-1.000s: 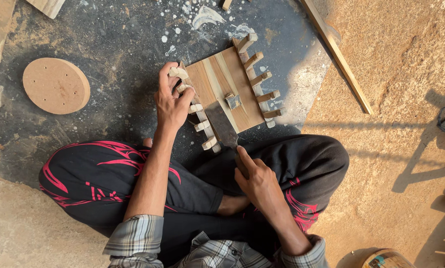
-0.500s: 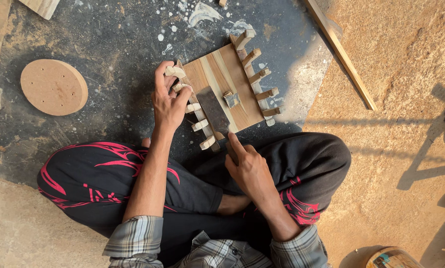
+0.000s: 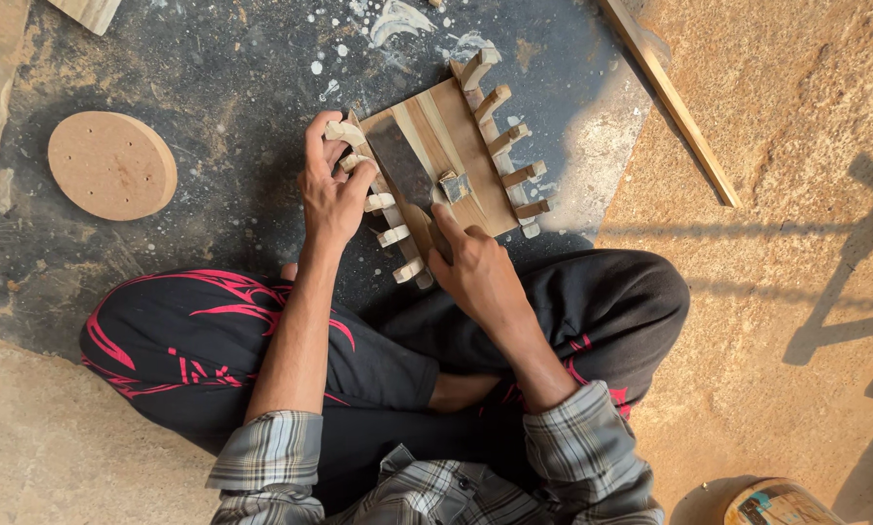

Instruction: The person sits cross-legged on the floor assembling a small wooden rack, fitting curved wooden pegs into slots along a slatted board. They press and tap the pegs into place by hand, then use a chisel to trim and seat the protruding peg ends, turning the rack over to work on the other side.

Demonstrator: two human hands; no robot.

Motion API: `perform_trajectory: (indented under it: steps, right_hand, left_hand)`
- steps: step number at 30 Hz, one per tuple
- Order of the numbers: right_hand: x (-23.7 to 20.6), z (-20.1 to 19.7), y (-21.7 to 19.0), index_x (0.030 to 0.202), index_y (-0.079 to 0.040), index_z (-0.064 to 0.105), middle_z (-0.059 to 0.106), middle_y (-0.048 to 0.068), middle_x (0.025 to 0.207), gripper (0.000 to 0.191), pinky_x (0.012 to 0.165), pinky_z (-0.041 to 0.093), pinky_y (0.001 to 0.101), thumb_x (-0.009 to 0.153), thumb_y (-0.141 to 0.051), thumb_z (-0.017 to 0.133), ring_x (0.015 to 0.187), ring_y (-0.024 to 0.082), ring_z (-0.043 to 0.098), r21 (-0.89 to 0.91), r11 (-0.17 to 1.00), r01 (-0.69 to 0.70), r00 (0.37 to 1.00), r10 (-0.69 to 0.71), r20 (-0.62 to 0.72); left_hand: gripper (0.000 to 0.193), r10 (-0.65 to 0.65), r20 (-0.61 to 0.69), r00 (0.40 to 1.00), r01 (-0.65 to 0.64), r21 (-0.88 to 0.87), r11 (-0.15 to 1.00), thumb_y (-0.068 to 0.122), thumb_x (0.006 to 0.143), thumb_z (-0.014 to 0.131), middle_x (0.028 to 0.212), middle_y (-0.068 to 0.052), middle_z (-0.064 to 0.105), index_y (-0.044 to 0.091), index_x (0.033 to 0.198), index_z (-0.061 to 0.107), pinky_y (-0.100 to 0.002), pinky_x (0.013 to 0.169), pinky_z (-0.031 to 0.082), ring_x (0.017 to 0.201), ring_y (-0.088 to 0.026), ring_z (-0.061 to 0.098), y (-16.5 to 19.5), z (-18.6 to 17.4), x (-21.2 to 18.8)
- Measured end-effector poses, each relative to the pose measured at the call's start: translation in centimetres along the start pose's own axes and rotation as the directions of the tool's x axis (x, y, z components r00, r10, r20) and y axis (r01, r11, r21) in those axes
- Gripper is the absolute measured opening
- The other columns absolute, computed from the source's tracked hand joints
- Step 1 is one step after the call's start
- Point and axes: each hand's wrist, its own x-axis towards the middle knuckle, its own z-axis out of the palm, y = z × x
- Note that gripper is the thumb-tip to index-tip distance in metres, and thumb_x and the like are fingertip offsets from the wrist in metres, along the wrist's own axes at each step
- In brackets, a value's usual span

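Two hands work at a pegged wooden board [image 3: 456, 156] lying on the dark floor patch [image 3: 213, 68] before crossed legs. Left hand [image 3: 331, 199] grips the board's near-left peg row with curled fingers, unmoved. Right hand [image 3: 477, 267], a second ago over the lap, now presses a dark flat blade [image 3: 402, 175] onto the board, fingers closed around its handle end. A round wooden disc [image 3: 110, 163] lies well left of the board.

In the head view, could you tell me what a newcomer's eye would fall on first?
First, the wooden board with pegs sticking out along both long edges, lying on the dark floor in front of the seated person. The left hand grips its left row of pegs, while the right hand rests on its near end, beside a small block on its face. To the left, apart, lies a round wooden disc with small holes.
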Motion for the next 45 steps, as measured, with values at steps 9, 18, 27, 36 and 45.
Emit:
perform_trajectory:
  steps: [9, 18, 27, 36, 45]
  right_hand:
    - [-10.7, -2.5, 0.3, 0.148, -0.018, 0.051, 0.068, 0.021, 0.088, 0.066, 0.07, 0.058, 0.0475, 0.085, -0.023, 0.072, 0.077, 0.04, 0.072, 0.001, 0.978, -0.21, 0.974, 0.209, 0.091]
    - [-12.1, -2.2, -0.1, 0.148, -0.017, 0.051, 0.066, 0.022, 0.087, 0.064, 0.069, 0.057, 0.0496, 0.087, -0.023, 0.07, 0.075, 0.042, 0.07, -0.066, 0.971, -0.229, 0.969, 0.234, 0.082]
    - [-12.8, -2.2, -0.4, 0.146, -0.018, 0.053, 0.066, 0.021, 0.085, 0.062, 0.068, 0.057, 0.0495, 0.087, -0.023, 0.069, 0.073, 0.041, 0.07, -0.033, 0.975, -0.219, 0.973, 0.22, 0.065]
    - [-9.4, -0.9, -0.3, 0.148, -0.015, 0.051, 0.067, 0.021, 0.09, 0.061, 0.067, 0.057, 0.0488, 0.09, -0.023, 0.068, 0.074, 0.041, 0.069, -0.008, 0.989, -0.15, 0.988, 0.15, 0.041]
    - [-9.4, -1.7, -1.1, 0.147, -0.014, 0.05, 0.066, 0.022, 0.088, 0.061, 0.067, 0.058, 0.0494, 0.089, -0.022, 0.068, 0.073, 0.043, 0.07, -0.017, 0.984, -0.177, 0.982, 0.178, 0.065]
  left_hand:
    - [0.068, 0.015, 0.003, 1.0, -0.015, 0.037, 0.999, 0.006, 0.09, 0.066, 0.145, -0.027, 0.056, 0.021, 0.151, 0.04, -0.048, 0.107, 0.054, 0.139, -0.038, 0.055, -0.9, 0.1, 0.7]
    - [0.067, 0.022, 0.01, 1.0, -0.022, -0.026, 0.999, 0.004, 0.089, 0.064, 0.137, -0.023, 0.062, 0.02, 0.15, 0.04, -0.043, 0.106, 0.055, 0.135, -0.033, 0.059, -0.6, 0.2, 1.0]
    - [0.067, 0.061, 0.016, 0.998, -0.061, -0.007, 0.998, 0.001, 0.09, 0.063, 0.134, -0.021, 0.064, 0.017, 0.151, 0.039, -0.038, 0.102, 0.054, 0.134, -0.03, 0.06, -0.2, -0.2, 0.7]
    - [0.067, 0.042, 0.021, 0.999, -0.043, 0.022, 0.999, 0.003, 0.091, 0.063, 0.135, -0.022, 0.063, 0.017, 0.151, 0.037, -0.038, 0.102, 0.055, 0.137, -0.032, 0.058, -0.2, -0.3, 0.7]
    - [0.066, 0.023, 0.025, 0.999, -0.022, -0.03, 0.999, 0.002, 0.094, 0.063, 0.131, -0.022, 0.063, 0.018, 0.153, 0.038, -0.04, 0.102, 0.054, 0.13, -0.03, 0.06, 0.6, -0.5, 0.1]
